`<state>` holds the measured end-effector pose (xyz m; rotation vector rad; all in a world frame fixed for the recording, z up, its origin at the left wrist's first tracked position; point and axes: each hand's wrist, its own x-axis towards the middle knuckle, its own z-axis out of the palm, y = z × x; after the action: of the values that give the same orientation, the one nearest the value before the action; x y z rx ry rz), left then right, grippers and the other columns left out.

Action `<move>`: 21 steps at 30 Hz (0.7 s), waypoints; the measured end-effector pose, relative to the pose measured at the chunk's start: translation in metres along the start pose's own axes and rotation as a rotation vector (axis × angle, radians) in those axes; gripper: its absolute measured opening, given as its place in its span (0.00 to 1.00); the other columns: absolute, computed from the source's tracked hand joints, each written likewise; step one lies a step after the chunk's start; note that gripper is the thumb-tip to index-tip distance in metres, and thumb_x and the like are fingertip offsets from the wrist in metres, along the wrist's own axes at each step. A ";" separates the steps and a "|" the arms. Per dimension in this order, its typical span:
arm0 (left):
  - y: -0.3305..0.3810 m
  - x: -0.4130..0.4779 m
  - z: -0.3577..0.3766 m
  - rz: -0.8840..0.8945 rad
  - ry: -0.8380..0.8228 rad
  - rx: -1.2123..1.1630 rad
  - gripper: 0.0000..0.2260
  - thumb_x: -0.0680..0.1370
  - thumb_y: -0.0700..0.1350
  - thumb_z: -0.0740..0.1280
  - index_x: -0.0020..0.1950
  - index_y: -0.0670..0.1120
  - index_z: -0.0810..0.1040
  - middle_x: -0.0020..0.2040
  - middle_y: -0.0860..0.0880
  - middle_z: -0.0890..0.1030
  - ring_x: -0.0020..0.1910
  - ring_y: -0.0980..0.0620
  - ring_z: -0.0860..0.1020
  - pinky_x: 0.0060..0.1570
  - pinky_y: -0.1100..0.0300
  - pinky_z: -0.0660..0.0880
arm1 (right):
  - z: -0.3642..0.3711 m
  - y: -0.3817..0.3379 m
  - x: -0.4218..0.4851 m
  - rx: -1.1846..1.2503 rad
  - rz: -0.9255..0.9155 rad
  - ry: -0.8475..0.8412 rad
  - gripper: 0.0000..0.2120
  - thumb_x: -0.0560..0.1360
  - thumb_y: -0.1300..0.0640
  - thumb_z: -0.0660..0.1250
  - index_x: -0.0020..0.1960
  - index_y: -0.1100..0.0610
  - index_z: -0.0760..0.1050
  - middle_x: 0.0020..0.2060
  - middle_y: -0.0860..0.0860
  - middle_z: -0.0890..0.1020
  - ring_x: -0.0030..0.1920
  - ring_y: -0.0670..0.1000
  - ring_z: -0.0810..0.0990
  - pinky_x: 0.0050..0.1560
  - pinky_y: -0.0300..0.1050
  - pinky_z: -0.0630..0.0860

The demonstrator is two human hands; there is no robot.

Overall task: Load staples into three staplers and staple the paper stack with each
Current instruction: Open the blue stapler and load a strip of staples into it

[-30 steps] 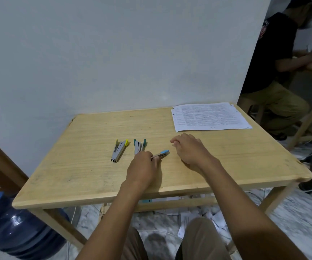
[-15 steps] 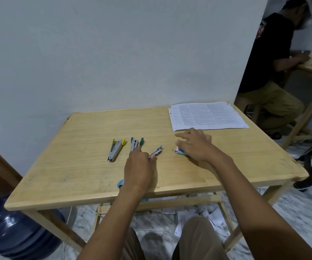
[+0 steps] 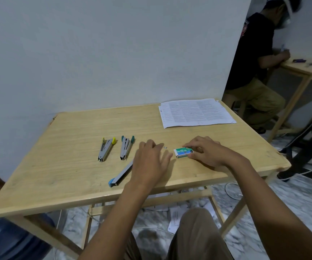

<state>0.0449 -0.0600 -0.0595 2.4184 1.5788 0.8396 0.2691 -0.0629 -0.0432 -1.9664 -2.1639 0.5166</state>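
Observation:
Three small staplers lie on the wooden table (image 3: pixel 76 186). The yellow-tipped stapler (image 3: pixel 106 149) and the green-tipped stapler (image 3: pixel 126 147) sit side by side at left centre. The blue-tipped stapler (image 3: pixel 121 175) lies swung open and flat, pointing at the front edge, its far end hidden under my left hand (image 3: pixel 151 162). That hand rests on it with relaxed, spread fingers. My right hand (image 3: pixel 206 152) pinches a small green and white staple box (image 3: pixel 183 152) on the table. A tiny strip of staples (image 3: pixel 165 146) lies between the hands. The printed paper stack (image 3: pixel 194 112) sits at the far right corner.
A white wall stands right behind the table. A blue water jug (image 3: pixel 7 239) is on the floor at lower left. Another person (image 3: pixel 252 59) sits at a second table (image 3: pixel 309 70) to the right. Loose papers (image 3: pixel 174 218) and cables lie under the table.
The blue stapler has been swung open flat, with its blue end now near the front edge. My right hand has drawn back off the staple box, so the box's top now shows.

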 end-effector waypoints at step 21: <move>0.007 0.012 0.036 -0.008 -0.165 -0.234 0.16 0.79 0.54 0.65 0.64 0.50 0.78 0.48 0.53 0.73 0.50 0.52 0.70 0.47 0.57 0.69 | 0.019 0.014 -0.014 0.281 0.052 0.195 0.17 0.74 0.39 0.67 0.61 0.39 0.72 0.63 0.40 0.68 0.68 0.44 0.63 0.69 0.49 0.58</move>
<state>0.0731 -0.0457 -0.0825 2.2519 1.3489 0.7547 0.2767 -0.0783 -0.0640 -1.8411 -1.8187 0.5746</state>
